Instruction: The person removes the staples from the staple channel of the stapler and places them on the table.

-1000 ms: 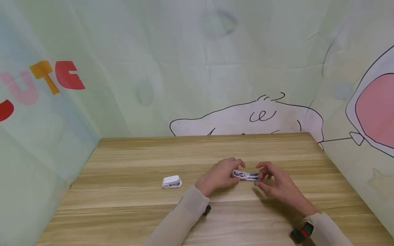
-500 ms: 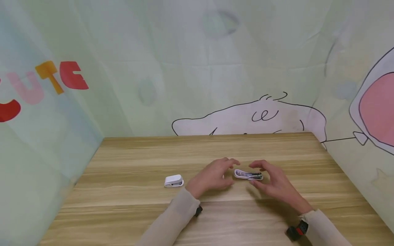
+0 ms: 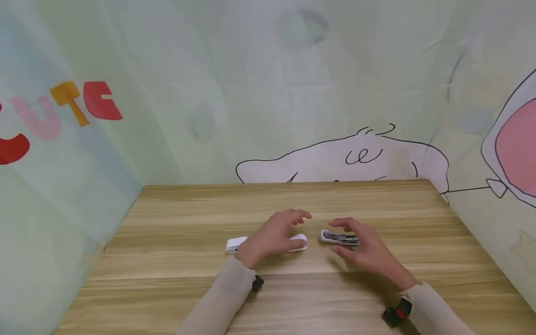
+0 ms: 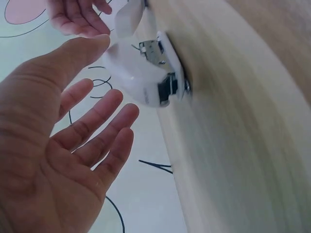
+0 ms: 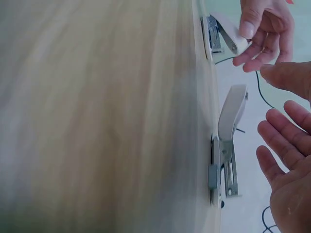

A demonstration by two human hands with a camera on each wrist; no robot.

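Three small white staplers are on the table. The right one [image 3: 340, 238] has its top folded back, showing the metal staple channel; in the right wrist view this opened stapler [image 5: 226, 141] stands with its white cover swung up. My right hand [image 3: 368, 246] is around it, thumb and fingers spread apart from it. Left of centre, my left hand [image 3: 272, 237] hovers over a middle stapler [image 3: 299, 243], which it partly covers. In the left wrist view this stapler [image 4: 138, 73] lies beyond the thumb, the fingers loosely extended. A third stapler [image 3: 235, 244] lies left, partly behind my left hand.
The wooden table [image 3: 176, 218] ends at a printed fabric backdrop [image 3: 251, 93] behind and at both sides. Black wrist straps [image 3: 398, 314] sit by the sleeves.
My left hand has moved left, away from the opened stapler, and the middle stapler now shows beneath it. The right hand has let go of the opened stapler and stays around it.
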